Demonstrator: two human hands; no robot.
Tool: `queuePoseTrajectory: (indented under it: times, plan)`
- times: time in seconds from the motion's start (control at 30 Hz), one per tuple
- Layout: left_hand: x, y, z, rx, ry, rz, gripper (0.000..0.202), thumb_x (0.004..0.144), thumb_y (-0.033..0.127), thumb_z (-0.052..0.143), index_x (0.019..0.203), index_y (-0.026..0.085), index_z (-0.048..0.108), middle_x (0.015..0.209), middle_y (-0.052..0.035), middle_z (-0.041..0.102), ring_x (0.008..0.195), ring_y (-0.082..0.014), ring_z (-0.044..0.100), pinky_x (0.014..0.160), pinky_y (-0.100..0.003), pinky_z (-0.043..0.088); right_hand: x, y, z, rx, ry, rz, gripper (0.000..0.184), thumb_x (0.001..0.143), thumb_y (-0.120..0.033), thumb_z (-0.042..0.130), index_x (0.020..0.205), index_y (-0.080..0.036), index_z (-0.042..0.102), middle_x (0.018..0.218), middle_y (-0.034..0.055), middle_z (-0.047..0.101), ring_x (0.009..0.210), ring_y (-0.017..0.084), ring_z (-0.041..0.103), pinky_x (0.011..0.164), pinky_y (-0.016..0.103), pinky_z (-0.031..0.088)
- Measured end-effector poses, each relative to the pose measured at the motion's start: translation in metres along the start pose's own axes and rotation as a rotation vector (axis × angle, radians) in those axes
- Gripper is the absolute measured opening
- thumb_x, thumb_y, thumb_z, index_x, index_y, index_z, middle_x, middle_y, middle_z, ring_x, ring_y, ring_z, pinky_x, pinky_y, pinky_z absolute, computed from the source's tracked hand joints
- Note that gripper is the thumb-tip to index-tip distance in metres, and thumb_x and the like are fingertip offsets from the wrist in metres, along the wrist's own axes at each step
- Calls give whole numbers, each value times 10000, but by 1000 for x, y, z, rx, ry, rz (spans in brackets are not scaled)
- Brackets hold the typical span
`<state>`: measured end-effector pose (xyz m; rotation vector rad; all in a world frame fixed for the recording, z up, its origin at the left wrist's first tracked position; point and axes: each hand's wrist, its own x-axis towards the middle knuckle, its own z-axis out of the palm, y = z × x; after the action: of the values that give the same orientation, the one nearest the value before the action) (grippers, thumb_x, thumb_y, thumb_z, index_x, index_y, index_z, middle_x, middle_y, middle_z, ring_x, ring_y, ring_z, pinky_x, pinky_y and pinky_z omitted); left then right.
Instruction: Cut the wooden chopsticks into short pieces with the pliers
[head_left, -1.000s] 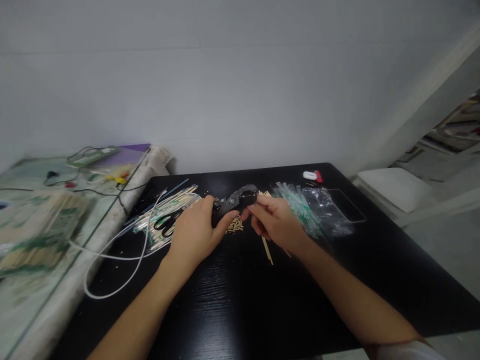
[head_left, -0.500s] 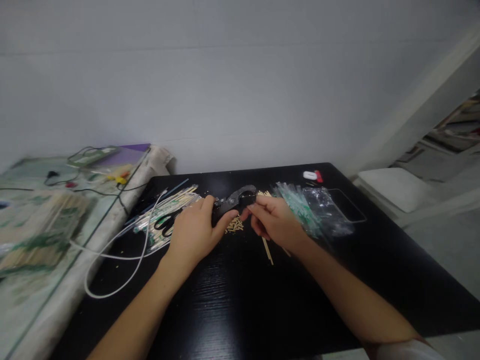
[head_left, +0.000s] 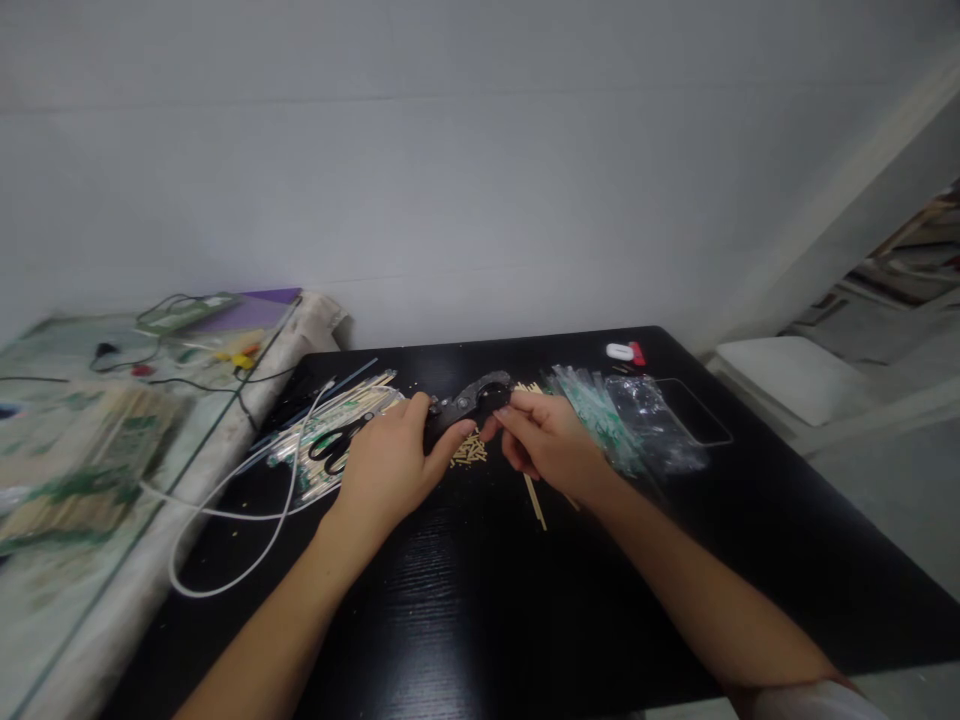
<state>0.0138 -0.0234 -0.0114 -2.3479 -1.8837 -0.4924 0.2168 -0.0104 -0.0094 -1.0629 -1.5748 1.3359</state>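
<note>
My left hand (head_left: pixel 390 455) is closed around a black hand cutter (head_left: pixel 465 402) with curved jaws, its jaw end pointing right. My right hand (head_left: pixel 551 440) is pinched at those jaws; whatever its fingertips hold is too small to make out. Beneath the tool lies a heap of short cut wooden pieces (head_left: pixel 469 448). Long thin wooden sticks (head_left: pixel 535 503) lie on the table under and behind my right hand, partly covered by it. To the left of my left hand rest black-handled scissors (head_left: pixel 330 448) on a bundle of wrapped sticks (head_left: pixel 319 480).
Clear and green plastic wrappers (head_left: pixel 596 410) and a phone-like dark slab (head_left: pixel 694 412) lie right on the black table (head_left: pixel 480 620). Behind them sits a small white case (head_left: pixel 619 351). A white cable (head_left: pixel 176 570) loops at left, reaching a side table with packed sticks (head_left: pixel 82 480).
</note>
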Motion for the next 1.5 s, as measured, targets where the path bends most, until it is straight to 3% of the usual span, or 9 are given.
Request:
queuePoseTrajectory:
  times: [0.3, 0.4, 0.47, 0.53, 0.77, 0.97, 1.1, 1.33, 1.5]
  plan:
    - [0, -1, 1, -9, -44, -37, 491, 1000, 652, 395, 884, 214, 584, 742, -81, 703, 663, -271, 672, 588, -328, 388, 1, 1, -1, -35, -7, 3, 310, 1009, -316, 486, 790, -176, 655, 440, -59, 507, 328, 60, 386, 344, 203, 285]
    - [5, -7, 2, -33, -114, -74, 546, 999, 675, 352, 895, 209, 617, 751, -94, 718, 709, -288, 693, 631, -342, 430, 3, 2, -2, -38, 5, 8, 255, 996, -337, 508, 953, -158, 684, 567, -29, 603, 378, 71, 453, 358, 211, 329]
    - [10, -16, 5, -25, -188, -140, 605, 987, 709, 321, 923, 197, 639, 805, -122, 738, 759, -312, 710, 666, -362, 458, 5, 3, -3, -37, 20, 6, 279, 981, -308, 519, 1174, -156, 651, 746, 7, 684, 449, 85, 533, 379, 217, 380]
    - [15, -28, 9, 5, -263, -213, 674, 963, 751, 301, 966, 178, 656, 888, -166, 756, 824, -354, 722, 700, -395, 480, 9, 6, -6, -67, 8, 7, 327, 975, -256, 503, 1274, -165, 600, 852, 31, 707, 526, 101, 598, 424, 221, 437]
    - [23, -73, 31, 93, -453, -267, 669, 926, 713, 400, 1139, 134, 659, 1094, -243, 753, 983, -416, 714, 798, -451, 505, 22, 34, -15, -259, -74, 70, 138, 968, -186, 509, 1105, -202, 526, 823, 41, 751, 666, 156, 708, 572, 253, 526]
    - [28, -91, 40, 183, -415, -356, 651, 934, 660, 403, 1227, 132, 645, 1180, -254, 728, 1055, -425, 695, 866, -479, 509, 28, 54, -15, -374, -123, 187, 167, 922, -148, 553, 1055, -207, 471, 802, 7, 717, 550, 150, 681, 498, 249, 490]
    - [30, -95, 48, 233, -341, -421, 662, 940, 590, 457, 1302, 53, 593, 1300, -318, 650, 1191, -454, 630, 970, -553, 468, 30, 64, -13, -503, -148, 226, 168, 900, -130, 617, 995, -196, 496, 707, -19, 680, 530, 135, 655, 522, 236, 451]
    - [30, -99, 69, 243, -334, -400, 648, 908, 553, 505, 1306, 52, 604, 1319, -318, 636, 1230, -465, 597, 1042, -589, 402, 33, 76, -9, -691, -148, 273, 184, 869, -115, 702, 979, -169, 564, 783, 8, 686, 500, 106, 604, 524, 240, 412]
    - [31, -101, 75, 267, -335, -407, 648, 882, 498, 524, 1303, 10, 594, 1326, -336, 615, 1255, -473, 567, 1090, -582, 347, 36, 80, -9, -749, -119, 259, 202, 863, -132, 737, 1006, -173, 599, 783, 21, 690, 605, 145, 638, 579, 253, 400]
